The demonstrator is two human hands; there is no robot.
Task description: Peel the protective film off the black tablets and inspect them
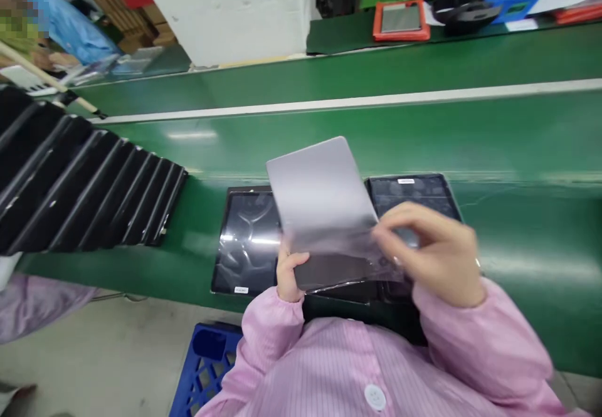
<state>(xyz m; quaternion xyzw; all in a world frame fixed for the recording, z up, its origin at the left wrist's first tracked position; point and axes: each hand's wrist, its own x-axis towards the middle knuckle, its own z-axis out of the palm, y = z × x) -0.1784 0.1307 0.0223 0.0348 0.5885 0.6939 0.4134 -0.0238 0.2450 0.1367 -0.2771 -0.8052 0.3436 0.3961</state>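
My left hand (288,273) grips the lower left edge of a grey, flat tablet (320,191), held tilted above the bench with its plain side toward me. At the tablet's right edge, my right hand (430,248) pinches a clear plastic film (376,260), part of which spans the tablet's lower end; motion blurs this area. Under and left of the tablet lies a dark-screened tablet (247,241) in clear wrap with a small white label. Another dark tablet (418,194), labelled too, lies to the right, partly hidden by my right hand.
A row of black padded slots (94,185) stands at the left on the green bench (531,235). Behind run a white strip (329,103) and a shelf with an orange-framed tablet (402,21). A blue plastic crate (202,367) sits below. Another person's blue sleeve (70,25) shows far left.
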